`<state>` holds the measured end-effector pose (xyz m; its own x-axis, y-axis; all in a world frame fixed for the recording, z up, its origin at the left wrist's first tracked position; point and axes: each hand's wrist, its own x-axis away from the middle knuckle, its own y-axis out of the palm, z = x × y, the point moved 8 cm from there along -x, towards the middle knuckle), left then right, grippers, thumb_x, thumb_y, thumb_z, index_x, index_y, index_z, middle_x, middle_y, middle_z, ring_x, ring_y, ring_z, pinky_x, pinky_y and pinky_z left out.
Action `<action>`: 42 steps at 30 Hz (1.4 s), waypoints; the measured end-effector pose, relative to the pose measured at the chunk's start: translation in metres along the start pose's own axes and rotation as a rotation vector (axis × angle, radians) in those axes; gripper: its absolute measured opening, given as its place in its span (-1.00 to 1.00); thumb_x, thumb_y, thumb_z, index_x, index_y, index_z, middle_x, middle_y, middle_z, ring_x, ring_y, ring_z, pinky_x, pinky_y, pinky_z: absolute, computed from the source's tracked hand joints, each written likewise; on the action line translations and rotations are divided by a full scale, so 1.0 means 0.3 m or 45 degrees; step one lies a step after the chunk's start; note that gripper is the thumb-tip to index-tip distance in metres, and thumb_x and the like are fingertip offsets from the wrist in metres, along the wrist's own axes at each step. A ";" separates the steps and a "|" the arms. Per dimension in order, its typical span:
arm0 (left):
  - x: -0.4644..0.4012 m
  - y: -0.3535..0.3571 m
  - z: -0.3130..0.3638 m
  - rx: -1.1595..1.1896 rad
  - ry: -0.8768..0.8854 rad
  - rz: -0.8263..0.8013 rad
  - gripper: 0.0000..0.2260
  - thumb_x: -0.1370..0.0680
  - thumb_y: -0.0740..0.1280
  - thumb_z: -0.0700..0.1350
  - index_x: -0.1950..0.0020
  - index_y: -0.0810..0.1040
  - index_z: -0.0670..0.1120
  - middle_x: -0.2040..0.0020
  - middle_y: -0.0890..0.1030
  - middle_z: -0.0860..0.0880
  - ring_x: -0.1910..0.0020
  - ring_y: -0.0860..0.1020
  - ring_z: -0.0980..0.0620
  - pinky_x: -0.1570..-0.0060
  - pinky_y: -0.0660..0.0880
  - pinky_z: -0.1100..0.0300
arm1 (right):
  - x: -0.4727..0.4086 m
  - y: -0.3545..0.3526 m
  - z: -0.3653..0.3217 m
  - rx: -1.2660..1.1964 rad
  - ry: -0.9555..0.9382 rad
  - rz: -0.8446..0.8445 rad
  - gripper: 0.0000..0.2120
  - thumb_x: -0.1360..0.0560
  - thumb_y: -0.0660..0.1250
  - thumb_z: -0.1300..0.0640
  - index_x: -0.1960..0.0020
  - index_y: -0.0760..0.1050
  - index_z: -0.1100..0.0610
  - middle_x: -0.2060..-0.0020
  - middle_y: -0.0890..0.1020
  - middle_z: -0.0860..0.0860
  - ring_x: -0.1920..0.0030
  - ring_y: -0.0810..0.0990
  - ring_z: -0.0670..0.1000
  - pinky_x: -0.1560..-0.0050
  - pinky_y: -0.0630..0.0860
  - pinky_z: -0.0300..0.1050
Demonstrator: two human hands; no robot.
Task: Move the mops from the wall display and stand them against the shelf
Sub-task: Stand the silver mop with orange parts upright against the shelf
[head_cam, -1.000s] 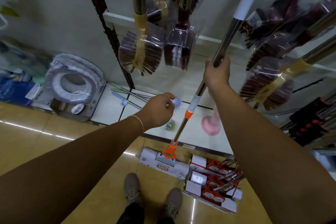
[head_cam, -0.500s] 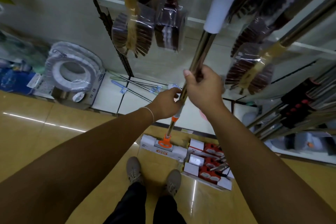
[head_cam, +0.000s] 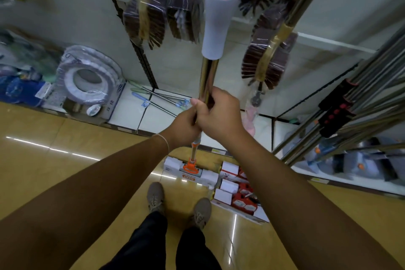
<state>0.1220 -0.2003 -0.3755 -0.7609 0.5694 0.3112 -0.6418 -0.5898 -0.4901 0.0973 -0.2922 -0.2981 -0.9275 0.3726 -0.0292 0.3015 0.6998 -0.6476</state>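
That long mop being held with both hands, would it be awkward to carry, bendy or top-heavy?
The mop probably stays stiff: its shiny pole looks like metal. It may be slippery, which would fit the left hand and right hand both gripping it. The boxed head at the bottom likely makes that end heavier, so it may swing.

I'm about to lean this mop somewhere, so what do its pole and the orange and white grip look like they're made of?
The pole looks like polished metal: it has a mirror-like sheen with reflections. The grip looks like matte plastic or foam, with flat orange and white colour and no glare; which of the two cannot be told. Both the left hand and the right hand hold the pole.
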 end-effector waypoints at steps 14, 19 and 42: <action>0.183 0.049 -0.022 -0.101 0.226 -0.308 -0.84 -0.55 0.18 -0.40 -0.10 0.46 -0.31 0.10 0.55 -0.19 0.10 0.49 -0.02 0.12 0.43 0.25 | 0.268 -0.012 -0.094 0.093 0.158 0.010 -0.85 -0.50 0.41 0.07 0.08 0.56 0.15 0.26 0.54 -0.04 0.20 0.51 0.01 0.21 0.32 -0.17; 0.253 -0.055 0.047 -0.064 0.403 -0.281 -0.92 -0.60 0.21 -0.15 0.01 0.37 0.05 0.21 0.46 0.14 0.23 0.46 0.20 0.27 0.34 0.48 | 0.312 -0.063 -0.223 0.006 0.219 0.076 -0.81 -0.51 0.41 0.07 -0.07 0.60 0.13 0.09 0.70 0.06 0.05 0.65 0.07 -0.04 0.58 0.04; 0.693 0.287 0.961 0.349 0.737 -1.242 -0.86 -0.40 0.49 -0.05 0.13 0.69 -0.10 0.15 0.68 -0.26 0.13 0.66 -0.16 0.03 0.61 0.04 | 0.943 -1.014 -0.427 -0.207 0.191 0.963 -0.83 -0.42 0.40 -0.03 0.05 0.61 0.03 0.15 0.72 0.18 0.05 0.70 0.21 0.00 0.60 0.30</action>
<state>-0.1191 -0.2979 -0.1182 0.1782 0.9840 0.0065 -0.9834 0.1783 -0.0332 -0.2285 -0.3217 -0.0119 -0.4215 0.8534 -0.3068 0.8781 0.2997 -0.3730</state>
